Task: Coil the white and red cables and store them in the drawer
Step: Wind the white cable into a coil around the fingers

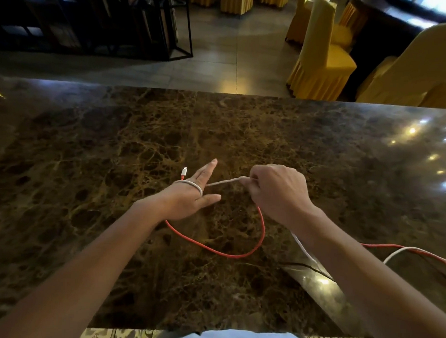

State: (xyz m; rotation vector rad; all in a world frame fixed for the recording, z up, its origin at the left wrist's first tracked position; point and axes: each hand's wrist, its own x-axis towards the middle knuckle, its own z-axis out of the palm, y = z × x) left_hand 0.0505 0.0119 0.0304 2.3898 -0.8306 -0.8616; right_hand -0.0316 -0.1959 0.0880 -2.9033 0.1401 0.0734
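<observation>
My left hand hovers over the brown marble table with fingers straight and thumb spread. The white cable loops round those fingers and runs taut to my right hand, which pinches it. A white plug with a red collar sticks up behind my left fingers. The red cable lies in a loose curve on the table below both hands and trails off to the right edge. More white cable lies at the right beside the red one. No drawer is in view.
A thin black cable lies by my right forearm along a seam in the table. Yellow-covered chairs stand beyond the table at the right. A dark metal shelf frame stands at the back left.
</observation>
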